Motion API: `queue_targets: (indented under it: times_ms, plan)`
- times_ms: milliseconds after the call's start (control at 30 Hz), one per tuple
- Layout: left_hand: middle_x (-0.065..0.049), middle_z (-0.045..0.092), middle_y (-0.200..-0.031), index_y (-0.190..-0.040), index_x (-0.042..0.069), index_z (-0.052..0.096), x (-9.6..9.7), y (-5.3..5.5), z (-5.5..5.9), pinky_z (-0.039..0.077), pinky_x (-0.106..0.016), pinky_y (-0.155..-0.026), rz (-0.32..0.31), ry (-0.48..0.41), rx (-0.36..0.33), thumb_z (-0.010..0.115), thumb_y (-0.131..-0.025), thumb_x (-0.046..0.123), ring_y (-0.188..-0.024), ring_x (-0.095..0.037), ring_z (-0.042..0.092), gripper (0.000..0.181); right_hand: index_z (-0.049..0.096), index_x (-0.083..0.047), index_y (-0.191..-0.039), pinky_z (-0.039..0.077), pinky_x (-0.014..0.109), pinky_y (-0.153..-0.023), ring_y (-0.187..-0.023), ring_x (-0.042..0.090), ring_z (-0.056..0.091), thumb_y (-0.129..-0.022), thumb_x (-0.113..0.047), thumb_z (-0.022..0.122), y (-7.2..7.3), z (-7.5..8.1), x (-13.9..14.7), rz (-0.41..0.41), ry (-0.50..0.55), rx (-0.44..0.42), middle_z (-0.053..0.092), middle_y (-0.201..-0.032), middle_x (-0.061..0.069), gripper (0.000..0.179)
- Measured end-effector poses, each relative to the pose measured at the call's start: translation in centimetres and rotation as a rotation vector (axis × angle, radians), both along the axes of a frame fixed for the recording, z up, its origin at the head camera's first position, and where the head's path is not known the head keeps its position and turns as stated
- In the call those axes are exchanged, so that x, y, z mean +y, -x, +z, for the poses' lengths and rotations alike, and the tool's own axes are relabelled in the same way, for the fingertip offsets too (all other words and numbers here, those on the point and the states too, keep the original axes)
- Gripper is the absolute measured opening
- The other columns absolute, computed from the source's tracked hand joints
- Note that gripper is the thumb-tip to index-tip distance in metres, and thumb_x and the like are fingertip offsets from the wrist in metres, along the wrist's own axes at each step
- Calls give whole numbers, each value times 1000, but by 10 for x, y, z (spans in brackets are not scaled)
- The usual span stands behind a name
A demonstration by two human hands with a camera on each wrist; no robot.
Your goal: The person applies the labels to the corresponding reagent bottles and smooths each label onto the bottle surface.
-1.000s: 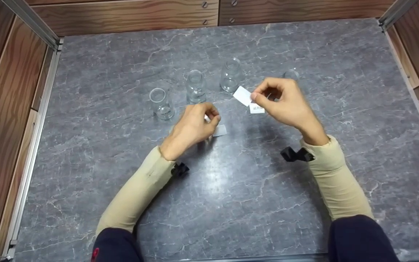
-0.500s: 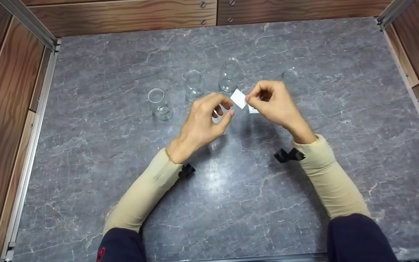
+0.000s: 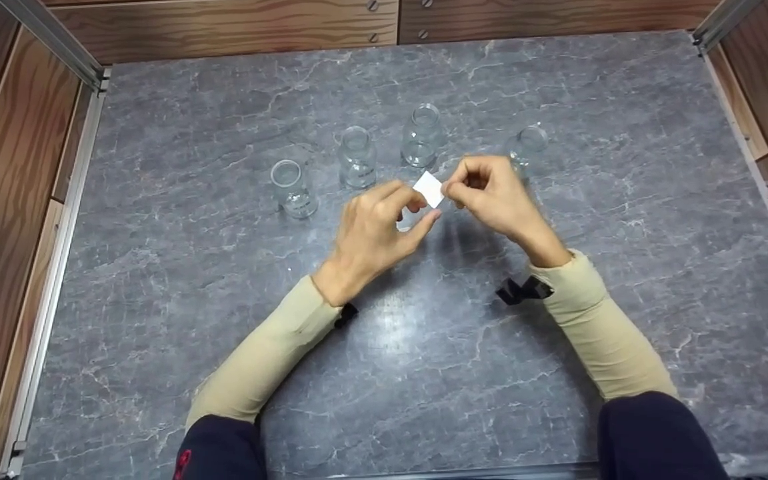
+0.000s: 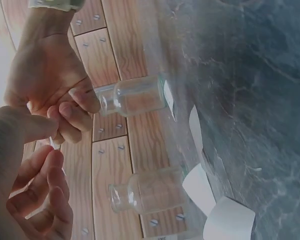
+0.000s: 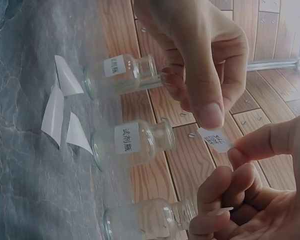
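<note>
My right hand (image 3: 491, 193) pinches a small white label (image 3: 429, 190) between thumb and forefinger, above the table. Printed characters show on the label (image 5: 214, 140) in the right wrist view. Close beside it is my left hand (image 3: 377, 227), thumb and forefinger spread around the label's near corner; in the right wrist view the left thumb (image 5: 210, 112) overlaps the label's edge. Several clear glass bottles stand upright behind the hands, among them a left one (image 3: 294, 190), a middle one (image 3: 357, 157) and one further back (image 3: 422, 137).
Another glass bottle (image 3: 527, 147) stands at the right, partly behind the right hand. White curled paper pieces (image 4: 229, 220) lie on the grey marbled table (image 3: 624, 133). Labels (image 5: 127, 138) are stuck on some bottles. Wood-patterned walls (image 3: 237, 30) bound the table.
My left hand has moved right, away from a paper piece on the table, up to the label. My right hand has shifted left and slightly nearer with the label still pinched.
</note>
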State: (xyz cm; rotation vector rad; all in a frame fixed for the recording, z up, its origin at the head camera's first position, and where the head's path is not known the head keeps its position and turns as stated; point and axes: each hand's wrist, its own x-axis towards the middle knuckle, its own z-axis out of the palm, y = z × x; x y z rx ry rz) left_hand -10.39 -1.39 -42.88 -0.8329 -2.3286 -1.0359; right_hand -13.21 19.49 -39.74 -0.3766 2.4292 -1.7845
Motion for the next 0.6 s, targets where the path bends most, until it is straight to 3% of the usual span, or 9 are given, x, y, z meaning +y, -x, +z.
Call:
queue_targets:
  times_ms: [300,600]
  plan:
    - [-3,74,-82,-90,7,76,-2,1,0,53,-23,-58,-5,9,-45,84,-92,20,-66,-16,65,16,67,-6,-74,38,17,-50,-57,4,50,-91,4,66,-1,-3,-5,46,-20,-20,61,-67,-5,20]
    - [-1,75,-83,-91,8,77,-2,1,1,53,-23,-57,5,47,-72,77,-94,14,-65,-13,64,7,71,-5,-82,46,19,-57,-64,8,56,-94,3,65,-2,-3,-6,55,-60,-35,66,-81,1,16]
